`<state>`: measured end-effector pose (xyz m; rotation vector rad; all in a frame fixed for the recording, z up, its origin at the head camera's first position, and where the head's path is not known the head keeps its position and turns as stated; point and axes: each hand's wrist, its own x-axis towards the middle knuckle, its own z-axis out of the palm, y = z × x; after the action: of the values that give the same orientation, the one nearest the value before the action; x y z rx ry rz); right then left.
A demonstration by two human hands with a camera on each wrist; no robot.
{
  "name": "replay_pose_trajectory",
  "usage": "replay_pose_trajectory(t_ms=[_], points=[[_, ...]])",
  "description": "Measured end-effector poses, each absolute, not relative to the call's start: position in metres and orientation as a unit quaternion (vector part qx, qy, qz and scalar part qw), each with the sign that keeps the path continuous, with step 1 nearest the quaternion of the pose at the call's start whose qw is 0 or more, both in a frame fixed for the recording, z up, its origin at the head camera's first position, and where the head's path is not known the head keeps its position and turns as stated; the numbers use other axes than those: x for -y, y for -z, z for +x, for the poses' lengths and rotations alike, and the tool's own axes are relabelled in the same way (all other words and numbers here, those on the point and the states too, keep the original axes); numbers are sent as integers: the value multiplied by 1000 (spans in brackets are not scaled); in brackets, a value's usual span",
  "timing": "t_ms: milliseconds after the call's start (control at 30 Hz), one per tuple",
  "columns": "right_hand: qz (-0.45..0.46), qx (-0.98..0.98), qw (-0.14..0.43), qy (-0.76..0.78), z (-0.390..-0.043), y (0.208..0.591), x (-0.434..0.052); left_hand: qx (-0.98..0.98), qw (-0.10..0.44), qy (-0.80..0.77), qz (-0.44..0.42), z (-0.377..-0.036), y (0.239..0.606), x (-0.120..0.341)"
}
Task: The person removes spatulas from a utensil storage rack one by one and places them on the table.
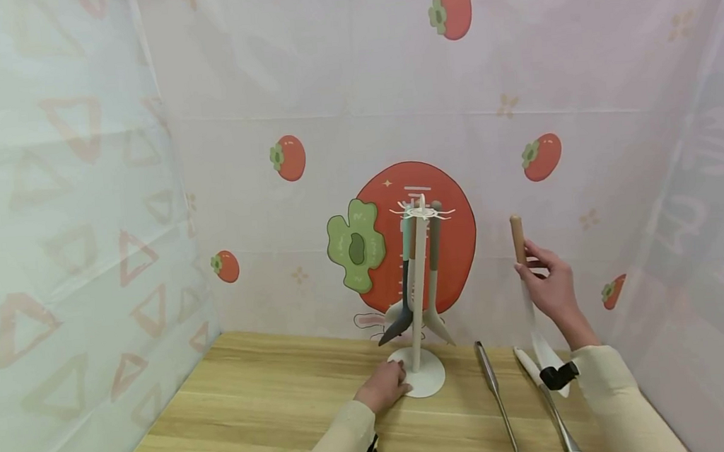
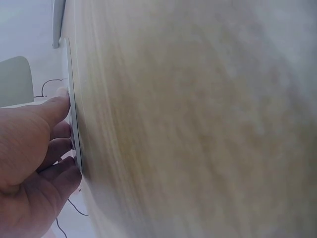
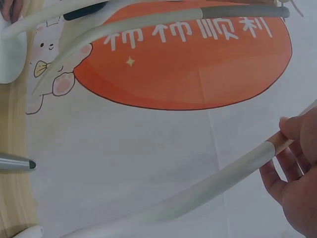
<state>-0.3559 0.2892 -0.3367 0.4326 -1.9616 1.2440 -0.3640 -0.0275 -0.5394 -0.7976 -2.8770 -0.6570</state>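
A white utensil rack stands on the table, with a ring of hooks at its top and a round base. Several kitchen utensils hang from it, among them a dark-headed one with a teal handle and a pale one with a grey handle. My left hand holds the left edge of the base, thumb and fingers at its rim. To the right of the rack, my right hand pinches the wooden handle of a white spatula with thumb and fingers. The spatula hangs nearly upright, its blade downward.
Right of the rack, a long metal-handled utensil lies on the wooden table. Beside it is another utensil with a white end, partly overlapped by the spatula blade. A patterned cloth wall closes off the back, with more cloth on both sides.
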Motion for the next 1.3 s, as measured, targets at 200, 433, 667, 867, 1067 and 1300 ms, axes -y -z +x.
replay_pose_trajectory(t_ms=[200,433,667,867,1067,1300], points=[[159,778,385,-470,-369,351,-305,940,35,222,-256,-361,537,28],[154,780,395,-460,-366,351,-312,940,38,227,-253,-362,537,27],[141,793,400,-437,-364,355,-320,939,40,228,-255,-362,538,27],[127,798,403,-430,-364,360,-328,939,34,234,-249,-361,537,27],[115,803,396,-430,-364,366,-337,939,30,239,-245,-361,538,27],[91,820,385,-412,-361,367,-346,938,35,238,-251,-361,536,27]])
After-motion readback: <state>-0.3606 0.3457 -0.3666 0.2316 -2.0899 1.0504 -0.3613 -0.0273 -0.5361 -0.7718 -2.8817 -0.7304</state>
